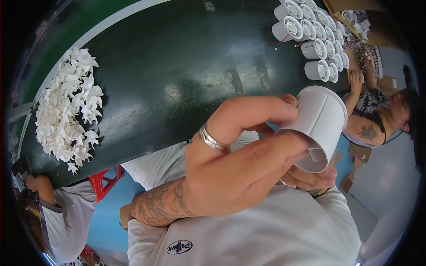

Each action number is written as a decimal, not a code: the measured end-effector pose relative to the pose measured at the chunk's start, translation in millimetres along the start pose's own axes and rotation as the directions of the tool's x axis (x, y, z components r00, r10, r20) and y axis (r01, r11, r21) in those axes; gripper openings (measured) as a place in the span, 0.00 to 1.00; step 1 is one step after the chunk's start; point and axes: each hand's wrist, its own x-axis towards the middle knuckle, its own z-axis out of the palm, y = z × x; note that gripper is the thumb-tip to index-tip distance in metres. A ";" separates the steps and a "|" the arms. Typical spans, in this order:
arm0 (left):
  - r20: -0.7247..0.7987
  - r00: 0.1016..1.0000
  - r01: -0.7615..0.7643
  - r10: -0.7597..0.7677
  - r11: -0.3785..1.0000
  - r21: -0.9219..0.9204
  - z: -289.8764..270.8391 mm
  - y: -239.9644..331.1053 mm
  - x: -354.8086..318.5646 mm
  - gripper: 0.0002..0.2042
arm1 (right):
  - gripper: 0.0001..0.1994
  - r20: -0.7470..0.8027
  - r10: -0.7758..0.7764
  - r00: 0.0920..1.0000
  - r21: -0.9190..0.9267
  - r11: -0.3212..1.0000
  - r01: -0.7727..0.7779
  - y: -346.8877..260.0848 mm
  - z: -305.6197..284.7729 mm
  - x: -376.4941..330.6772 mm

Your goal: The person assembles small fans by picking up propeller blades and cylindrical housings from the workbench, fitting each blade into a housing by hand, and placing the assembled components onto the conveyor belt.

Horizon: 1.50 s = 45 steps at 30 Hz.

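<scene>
My left hand (242,166), with a silver ring on one finger, grips a white plastic cylindrical housing (317,115) and tilts it. One or more of its fingers reach into the open end nearest me, where a curved inner part (316,155) shows. Behind and below that housing, my right hand (317,177) is mostly hidden. Its visible fingers are curled in close to the rim, and what they hold cannot be made out. A thin wire with a small pale connector (363,156) hangs to the right of the housing.
Rows of similar white housings (316,48) with round grilles and red wires stand at the far right of the dark green table (177,66). Pointed white plastic pieces (66,111) are heaped on the left. Co-workers sit at both sides; a red stool (106,181) is at lower left.
</scene>
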 end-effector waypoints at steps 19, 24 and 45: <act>-0.018 0.975 0.222 -0.222 0.975 -0.017 -18.6 9.2 -8.3 0.08 | 0.30 0.512 0.500 0.698 0.583 0.394 -0.710 -22.6 -29.7 11.2; -0.037 0.981 0.190 -0.189 0.982 0.021 -19.7 7.8 -14.8 0.09 | 0.30 0.521 0.500 0.691 0.558 0.413 -0.720 -20.6 -30.4 9.6; 0.002 0.999 -0.036 0.036 0.997 -0.070 -15.5 -12.1 -10.8 0.16 | 0.26 0.284 0.636 0.718 0.658 0.416 -0.628 -37.2 -18.3 3.3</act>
